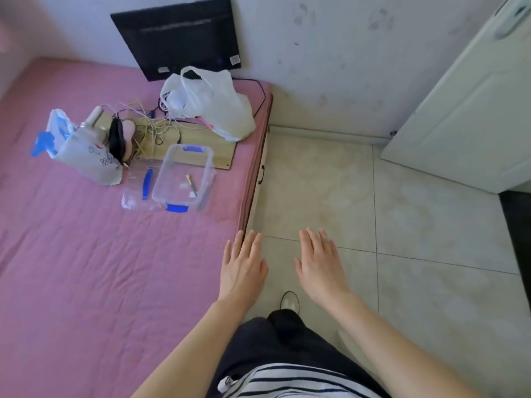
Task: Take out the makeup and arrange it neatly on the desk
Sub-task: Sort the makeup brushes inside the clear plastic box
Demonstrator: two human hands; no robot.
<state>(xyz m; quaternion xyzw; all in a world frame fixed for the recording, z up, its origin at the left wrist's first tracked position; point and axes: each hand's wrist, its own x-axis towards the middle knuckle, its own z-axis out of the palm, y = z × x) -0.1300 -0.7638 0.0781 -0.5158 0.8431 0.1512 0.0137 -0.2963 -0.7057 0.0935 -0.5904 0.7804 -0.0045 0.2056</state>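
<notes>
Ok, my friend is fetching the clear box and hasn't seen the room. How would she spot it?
Look at the pink bed, near its edge by the tiled floor. In front of the wooden board sits the clear box, lying partly on its lid. Unlike the white bags beside it, it is see-through with blue clips and a small stick inside.

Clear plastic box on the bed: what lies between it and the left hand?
In the head view, only bare pink bedsheet lies between the clear plastic box and the open left hand, which is held near the bed's edge.
</notes>
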